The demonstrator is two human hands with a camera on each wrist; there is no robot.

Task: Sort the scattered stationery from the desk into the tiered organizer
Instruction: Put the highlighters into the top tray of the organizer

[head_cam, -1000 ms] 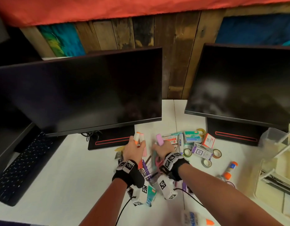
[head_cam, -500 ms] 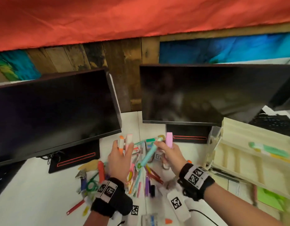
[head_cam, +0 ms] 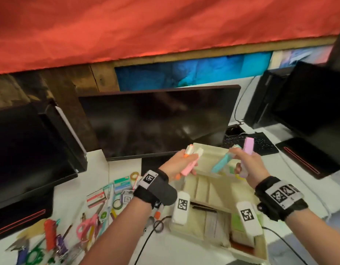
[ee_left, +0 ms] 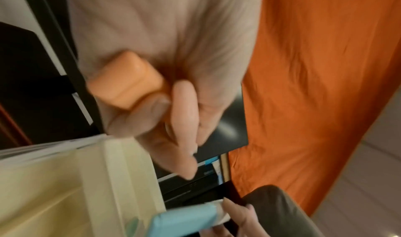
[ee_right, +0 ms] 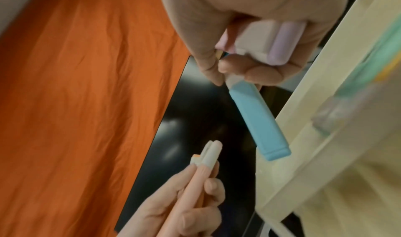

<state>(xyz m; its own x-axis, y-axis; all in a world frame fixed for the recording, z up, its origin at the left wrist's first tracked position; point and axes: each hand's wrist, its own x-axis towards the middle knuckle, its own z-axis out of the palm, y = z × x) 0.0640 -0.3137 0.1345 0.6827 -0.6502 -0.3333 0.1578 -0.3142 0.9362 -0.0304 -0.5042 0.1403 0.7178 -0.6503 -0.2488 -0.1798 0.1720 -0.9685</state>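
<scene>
Both hands hover over the cream tiered organizer (head_cam: 207, 190). My left hand (head_cam: 181, 164) grips two highlighters: an orange highlighter (head_cam: 188, 151) and a pink highlighter (head_cam: 189, 167), the orange end (ee_left: 128, 80) showing in the left wrist view. My right hand (head_cam: 247, 167) holds a lilac highlighter (head_cam: 248, 146) upright in the fist and pinches a blue highlighter (head_cam: 221, 163) that slants down toward the organizer's top tier. In the right wrist view the blue highlighter (ee_right: 257, 119) sits against the organizer's rim (ee_right: 303, 132) and the lilac highlighter (ee_right: 284, 42) lies in the palm.
Scattered stationery (head_cam: 100, 209) lies left of the organizer: scissors (head_cam: 87, 225), tape rolls, staple boxes, pens. Dark monitors (head_cam: 157, 121) stand behind, with a keyboard (head_cam: 249, 144) at the back right. A green marker (ee_right: 373, 60) lies in the organizer's upper tier.
Both hands have lifted off the pile and swung right with their highlighters, ending over the organizer. The head view has turned right with them.
</scene>
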